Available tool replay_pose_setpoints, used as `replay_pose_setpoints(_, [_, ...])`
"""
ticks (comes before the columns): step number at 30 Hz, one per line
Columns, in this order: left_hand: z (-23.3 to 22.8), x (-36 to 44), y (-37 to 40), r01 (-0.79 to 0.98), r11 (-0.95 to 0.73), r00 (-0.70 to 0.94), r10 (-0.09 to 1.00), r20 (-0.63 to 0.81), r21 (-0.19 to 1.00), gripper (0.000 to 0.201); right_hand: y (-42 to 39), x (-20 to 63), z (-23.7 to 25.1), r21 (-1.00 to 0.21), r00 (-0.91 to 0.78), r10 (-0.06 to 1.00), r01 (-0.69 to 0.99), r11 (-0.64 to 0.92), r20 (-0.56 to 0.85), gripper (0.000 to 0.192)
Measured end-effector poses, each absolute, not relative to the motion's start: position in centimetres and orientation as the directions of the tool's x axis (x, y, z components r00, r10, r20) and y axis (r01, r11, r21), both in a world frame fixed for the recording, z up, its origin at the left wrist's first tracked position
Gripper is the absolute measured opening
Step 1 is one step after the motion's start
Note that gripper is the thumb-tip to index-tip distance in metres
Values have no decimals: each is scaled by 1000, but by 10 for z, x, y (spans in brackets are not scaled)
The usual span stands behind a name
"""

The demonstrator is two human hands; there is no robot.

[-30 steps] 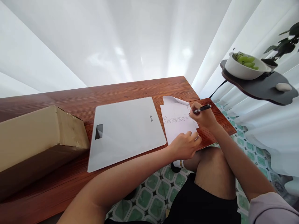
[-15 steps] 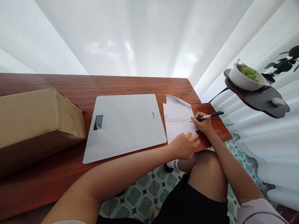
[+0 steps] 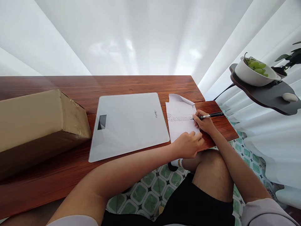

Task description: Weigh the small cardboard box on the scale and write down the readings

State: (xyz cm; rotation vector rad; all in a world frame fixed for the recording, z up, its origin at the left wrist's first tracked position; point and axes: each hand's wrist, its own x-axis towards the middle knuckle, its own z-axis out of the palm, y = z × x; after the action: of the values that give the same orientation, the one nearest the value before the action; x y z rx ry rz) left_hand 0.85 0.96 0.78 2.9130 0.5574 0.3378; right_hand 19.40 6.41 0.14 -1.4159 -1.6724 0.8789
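Observation:
My right hand (image 3: 204, 123) grips a black pen (image 3: 209, 115) with its tip on a white printed sheet of paper (image 3: 180, 121), near a row of small print. The sheet lies at the right end of the wooden table (image 3: 131, 84), its far corner curled up. My left hand (image 3: 188, 144) rests on the sheet's near edge, fingers curled, pressing it down. Just left of the paper lies a flat white digital scale (image 3: 128, 124) with a small dark display.
A brown cardboard box (image 3: 37, 122) sits on the table's left side. To the right, a dark side shelf (image 3: 268, 95) carries a white bowl of green grapes (image 3: 255, 73) and a plant. White curtains hang behind. My knee and a green tiled floor are below.
The pen dropped from a raised position down onto the paper and now sits slightly lower on the page. My left hand stays on the sheet. The camera view shifted a little.

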Motion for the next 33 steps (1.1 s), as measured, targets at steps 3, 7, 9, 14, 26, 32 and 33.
replay_pose_setpoints(3, [8, 9, 10, 347, -917, 905, 382, 189, 195, 14, 64, 194, 0, -855, -103, 986, 492, 164, 130, 47])
replay_pose_setpoints(7, [8, 9, 10, 347, -918, 905, 381, 187, 192, 15, 64, 193, 1, -848, -108, 986, 504, 165, 127, 45])
replay_pose_setpoints(9, [7, 9, 10, 348, -917, 903, 383, 193, 192, 15, 65, 193, 2, -853, -105, 988, 499, 154, 117, 45])
replay_pose_setpoints(14, [5, 9, 10, 347, -918, 900, 383, 207, 190, 15, 65, 194, 1, -861, -104, 989, 489, 142, 105, 45])
replay_pose_setpoints(26, [5, 9, 10, 350, -917, 897, 386, 215, 190, 14, 65, 191, 3, -866, -99, 985, 470, 169, 139, 45])
replay_pose_setpoints(32, [6, 10, 10, 349, -917, 900, 385, 204, 194, 14, 66, 192, 1, -877, -83, 989, 457, 149, 125, 41])
replay_pose_setpoints(33, [7, 10, 10, 350, -916, 901, 387, 198, 195, 14, 66, 192, 1, -873, -88, 988, 463, 155, 129, 40])
